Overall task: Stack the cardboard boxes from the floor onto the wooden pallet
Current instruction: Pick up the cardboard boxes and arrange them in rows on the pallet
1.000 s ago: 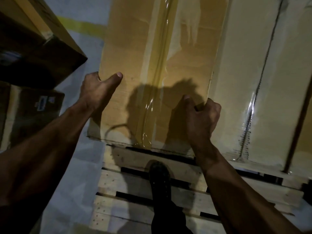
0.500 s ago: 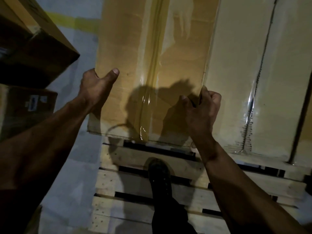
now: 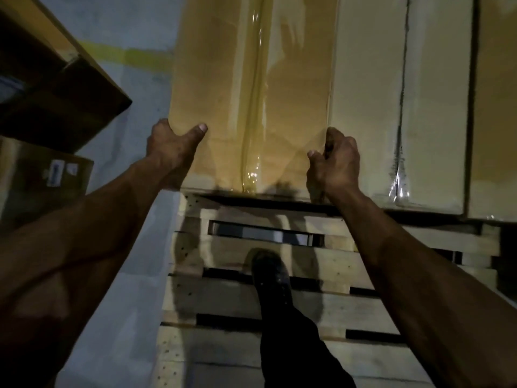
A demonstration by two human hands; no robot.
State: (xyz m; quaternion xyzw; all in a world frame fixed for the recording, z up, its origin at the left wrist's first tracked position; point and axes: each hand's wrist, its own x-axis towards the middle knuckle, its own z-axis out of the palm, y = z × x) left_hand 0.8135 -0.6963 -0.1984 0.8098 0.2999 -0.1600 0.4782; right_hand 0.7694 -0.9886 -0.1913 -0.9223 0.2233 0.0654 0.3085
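Head view | I see left hand [image 3: 174, 145] gripping tan cardboard box [image 3: 251, 93] at its left edge, right hand [image 3: 334, 163] curled on right edge, to square it | box on wooden pallet [image 3: 251, 292], touching pale box [image 3: 391, 107].

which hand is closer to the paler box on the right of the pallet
Right. The right hand grips the brown box's edge against the paler box; the left hand holds the far side.

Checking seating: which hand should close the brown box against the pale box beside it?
Left. The left hand wraps the brown box at its free outer edge and can likely push it toward the pale box; the right hand sits at the seam.
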